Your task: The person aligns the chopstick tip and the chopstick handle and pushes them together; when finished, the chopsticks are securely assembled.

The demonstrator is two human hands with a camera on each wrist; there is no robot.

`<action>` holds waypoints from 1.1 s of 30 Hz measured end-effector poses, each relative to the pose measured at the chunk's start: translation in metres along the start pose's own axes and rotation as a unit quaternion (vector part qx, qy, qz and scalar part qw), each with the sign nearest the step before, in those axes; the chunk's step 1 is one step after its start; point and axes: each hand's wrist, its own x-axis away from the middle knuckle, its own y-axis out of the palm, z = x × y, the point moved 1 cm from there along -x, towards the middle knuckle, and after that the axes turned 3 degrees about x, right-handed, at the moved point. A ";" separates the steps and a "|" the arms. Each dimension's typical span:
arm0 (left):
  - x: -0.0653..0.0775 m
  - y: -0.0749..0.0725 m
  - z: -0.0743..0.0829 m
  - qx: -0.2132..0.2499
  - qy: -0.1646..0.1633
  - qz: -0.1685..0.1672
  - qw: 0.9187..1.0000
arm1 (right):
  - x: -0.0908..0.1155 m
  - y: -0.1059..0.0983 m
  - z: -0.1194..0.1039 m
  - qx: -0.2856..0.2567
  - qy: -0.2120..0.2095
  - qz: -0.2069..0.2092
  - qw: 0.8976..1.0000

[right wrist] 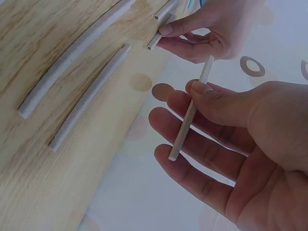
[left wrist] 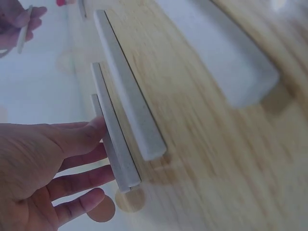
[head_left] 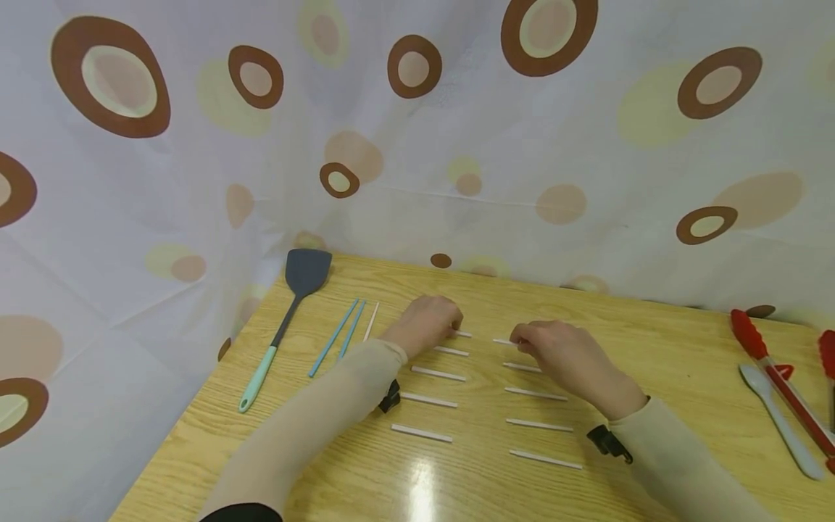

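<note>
My left hand [head_left: 424, 325] reaches to the far end of a column of short white sticks [head_left: 428, 400]. Its thumb and fingers pinch the farthest one, a white stick [left wrist: 114, 156] lying close beside another. Opposite, my right hand [head_left: 574, 362] holds a second white stick [right wrist: 183, 132] under the thumb, across its spread fingers. In the right wrist view this stick appears raised off the wood, at the far end of the right column of white sticks [head_left: 538, 425]. Both columns run toward me, with a gap between them.
A spatula [head_left: 308, 272] with a mint handle lies at the left, beside blue chopsticks [head_left: 333, 337] and a thin pale stick [head_left: 371, 321]. Red-tipped tongs [head_left: 749, 333] and a grey spoon [head_left: 776, 409] lie at the right. A patterned curtain [head_left: 457, 130] hangs behind the table.
</note>
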 end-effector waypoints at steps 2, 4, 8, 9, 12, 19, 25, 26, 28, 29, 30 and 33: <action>-0.001 0.001 0.001 -0.007 0.002 0.006 1.000 | 0.000 0.000 0.000 0.000 0.000 0.000 1.000; -0.002 0.002 0.002 -0.018 0.003 0.009 1.000 | 0.000 0.001 0.000 0.002 -0.001 0.000 1.000; -0.002 0.001 0.004 -0.033 0.001 0.008 0.999 | 0.000 0.001 0.000 0.003 -0.005 0.006 1.000; -0.002 0.001 0.004 -0.035 0.000 0.007 0.999 | 0.000 0.001 0.000 0.003 -0.008 0.009 1.000; -0.002 0.000 0.004 -0.042 0.001 0.007 0.999 | 0.000 0.001 0.000 0.004 -0.013 0.014 1.000; 0.004 -0.003 0.002 -0.040 0.015 0.022 0.999 | 0.001 -0.002 0.000 0.003 -0.006 0.009 1.000; 0.017 -0.012 0.004 -0.010 0.043 0.050 0.998 | 0.002 -0.004 0.000 0.003 -0.004 0.012 1.000; 0.020 -0.013 0.005 -0.006 0.052 0.056 0.997 | 0.002 -0.004 0.000 0.003 -0.005 0.012 1.000; 0.026 -0.016 0.008 0.003 0.070 0.067 0.995 | 0.003 -0.004 0.000 0.004 -0.006 0.012 1.000; 0.030 -0.017 0.010 0.006 0.078 0.073 0.994 | 0.003 -0.004 0.000 0.004 -0.006 0.012 1.000; 0.033 -0.019 0.012 0.009 0.086 0.077 0.993 | 0.003 -0.005 0.000 0.005 -0.007 0.011 1.000; 0.042 -0.024 0.019 0.008 0.102 0.088 0.991 | 0.004 -0.007 -0.001 0.003 -0.007 0.013 1.000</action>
